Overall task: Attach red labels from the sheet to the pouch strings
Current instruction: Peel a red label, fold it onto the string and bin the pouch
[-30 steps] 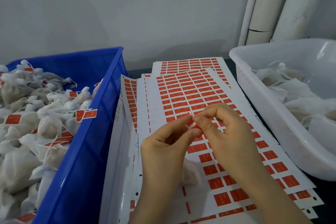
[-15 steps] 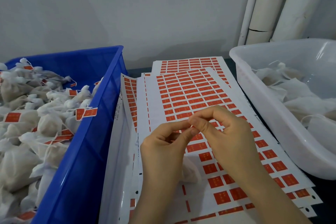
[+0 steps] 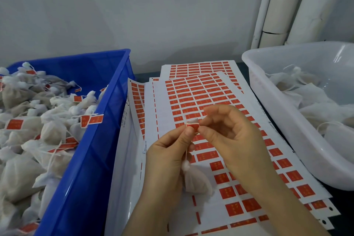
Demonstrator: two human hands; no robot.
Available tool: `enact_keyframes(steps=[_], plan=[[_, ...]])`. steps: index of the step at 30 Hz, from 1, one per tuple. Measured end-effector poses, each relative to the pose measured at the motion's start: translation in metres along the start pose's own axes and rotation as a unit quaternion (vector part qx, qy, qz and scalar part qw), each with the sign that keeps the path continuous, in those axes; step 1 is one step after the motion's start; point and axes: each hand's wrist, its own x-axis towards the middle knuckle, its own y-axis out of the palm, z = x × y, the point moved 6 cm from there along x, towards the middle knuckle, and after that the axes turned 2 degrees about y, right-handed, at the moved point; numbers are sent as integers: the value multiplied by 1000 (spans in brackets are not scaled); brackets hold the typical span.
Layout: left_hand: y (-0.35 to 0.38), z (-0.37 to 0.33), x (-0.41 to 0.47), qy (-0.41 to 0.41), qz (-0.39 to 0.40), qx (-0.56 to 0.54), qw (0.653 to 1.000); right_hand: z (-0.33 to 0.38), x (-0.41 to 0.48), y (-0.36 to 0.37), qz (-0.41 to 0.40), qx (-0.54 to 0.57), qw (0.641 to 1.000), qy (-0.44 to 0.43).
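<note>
Red label [image 3: 193,126]: folded over string [image 3: 186,151] of 1 pouch [image 3: 195,180] above the sheet [image 3: 191,101], pinched between fingers of left hand [image 3: 166,157] and right hand [image 3: 233,140]; step, sealing; next likely needs firm, square pressing of both halves.

2x hands at grip: left hand [image 3: 168,161], right hand [image 3: 235,140].
1x red label [image 3: 193,126] in grip.
1x string [image 3: 186,151] and 1x pouch [image 3: 195,182] below grip.
Label sheets [image 3: 191,90] under grip: several overlapped, exact no. unclear.
1x blue crate [image 3: 95,159] left of grip; tagged pouches [image 3: 28,120] inside, too many to count.
1x white tub [image 3: 277,111] right of grip.
</note>
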Motion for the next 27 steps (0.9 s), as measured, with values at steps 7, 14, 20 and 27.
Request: enact_keyframes(steps=[7,14,20,27], plan=[[2,-2,-2,9,14,-13,1000,-4,1,-4,-18,3,1000,-8],[2,0,0,3,10,-10,1000,-4,0,-2,-5,22,1000,-11],[2,1,0,-25,25,-20,999,-2,0,3,18,16,1000,-17],[3,3,0,-29,41,-16,999,-2,0,0,1,27,999,-19]])
